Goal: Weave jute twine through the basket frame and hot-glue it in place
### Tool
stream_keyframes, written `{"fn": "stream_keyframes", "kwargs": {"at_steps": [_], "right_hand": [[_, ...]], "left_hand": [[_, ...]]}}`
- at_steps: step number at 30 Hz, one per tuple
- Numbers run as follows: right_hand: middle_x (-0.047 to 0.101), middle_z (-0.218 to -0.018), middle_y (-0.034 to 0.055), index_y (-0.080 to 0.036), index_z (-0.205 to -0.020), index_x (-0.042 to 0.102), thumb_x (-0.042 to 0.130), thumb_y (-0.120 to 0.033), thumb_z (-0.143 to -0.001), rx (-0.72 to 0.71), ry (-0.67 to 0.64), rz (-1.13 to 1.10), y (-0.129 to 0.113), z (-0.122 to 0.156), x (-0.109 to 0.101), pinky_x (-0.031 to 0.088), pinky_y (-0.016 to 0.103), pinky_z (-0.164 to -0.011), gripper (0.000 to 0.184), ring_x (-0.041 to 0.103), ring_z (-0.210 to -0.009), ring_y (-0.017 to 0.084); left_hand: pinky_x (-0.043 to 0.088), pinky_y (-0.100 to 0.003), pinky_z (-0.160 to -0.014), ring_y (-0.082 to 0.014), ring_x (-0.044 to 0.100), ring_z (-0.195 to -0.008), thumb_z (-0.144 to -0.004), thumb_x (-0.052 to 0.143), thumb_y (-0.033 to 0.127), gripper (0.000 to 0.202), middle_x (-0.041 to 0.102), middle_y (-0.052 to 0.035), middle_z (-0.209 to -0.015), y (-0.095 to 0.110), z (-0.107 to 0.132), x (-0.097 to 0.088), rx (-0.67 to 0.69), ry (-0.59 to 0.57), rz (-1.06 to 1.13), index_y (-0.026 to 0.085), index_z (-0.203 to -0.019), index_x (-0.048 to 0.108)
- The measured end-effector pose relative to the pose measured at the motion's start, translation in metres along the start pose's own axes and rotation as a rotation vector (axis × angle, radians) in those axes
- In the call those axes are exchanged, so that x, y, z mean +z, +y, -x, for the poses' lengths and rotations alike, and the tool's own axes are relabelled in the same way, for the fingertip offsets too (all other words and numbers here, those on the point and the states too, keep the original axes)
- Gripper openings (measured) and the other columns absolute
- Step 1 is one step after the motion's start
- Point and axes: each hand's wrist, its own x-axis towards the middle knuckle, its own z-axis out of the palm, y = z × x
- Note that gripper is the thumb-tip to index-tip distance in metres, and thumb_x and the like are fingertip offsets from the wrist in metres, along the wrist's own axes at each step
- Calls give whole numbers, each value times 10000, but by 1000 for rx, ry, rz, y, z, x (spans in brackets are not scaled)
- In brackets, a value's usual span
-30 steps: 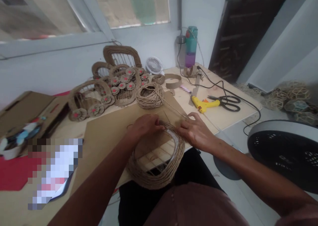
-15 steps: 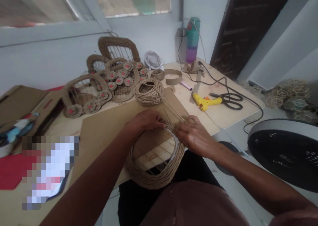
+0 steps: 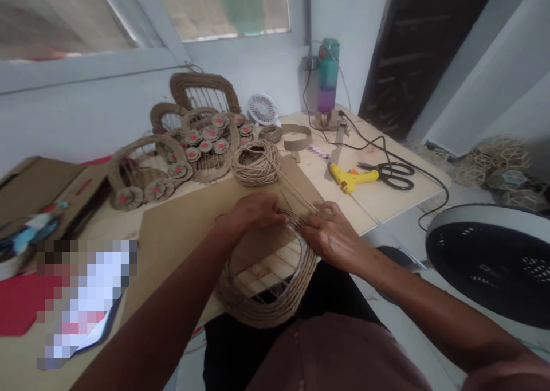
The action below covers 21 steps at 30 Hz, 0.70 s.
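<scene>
A jute-wrapped oval frame (image 3: 266, 305) rests at the table's near edge over my lap. My left hand (image 3: 254, 210) is closed on the frame's top rim. My right hand (image 3: 330, 235) pinches the twine strands on the rim's upper right, close beside the left. A strand of twine runs from my fingers up to the ball of jute twine (image 3: 256, 163) behind the frame. A sheet of brown cardboard (image 3: 184, 230) lies under the frame.
Several finished jute frames with red-centred rosettes (image 3: 201, 144) stand at the back. A yellow glue gun (image 3: 353, 178), black scissors (image 3: 393, 175), a small white fan (image 3: 262, 108) and a bottle (image 3: 327, 77) are at the right. A large black fan (image 3: 490, 262) stands on the floor.
My right hand has slid left along the rim, closing up to my left hand and gathering the twine. The view shifted slightly.
</scene>
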Motion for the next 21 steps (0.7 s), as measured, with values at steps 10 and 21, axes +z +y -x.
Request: {"fn": "stream_keyframes", "kwargs": {"at_steps": [10,21], "right_hand": [[655,-815,26,-183,-828,664,452,-141,-973,-14,-34,33,6,8,-17,226,439,-1047,261,564,-809,175],[656,-752,12,-187,-852,689,476,-156,-963,11,30,26,-2,34,-22,198,431,-1087,243,576,-765,166]], "left_hand": [[305,-316,-568,-221,593,-694,-753,622,491,279,683,-72,-754,-1,-4,8,1,-12,-16,213,-754,645],[293,-285,-539,-180,548,-618,-732,600,508,308,638,-21,-646,-4,-3,4,49,0,35,204,-681,591]]}}
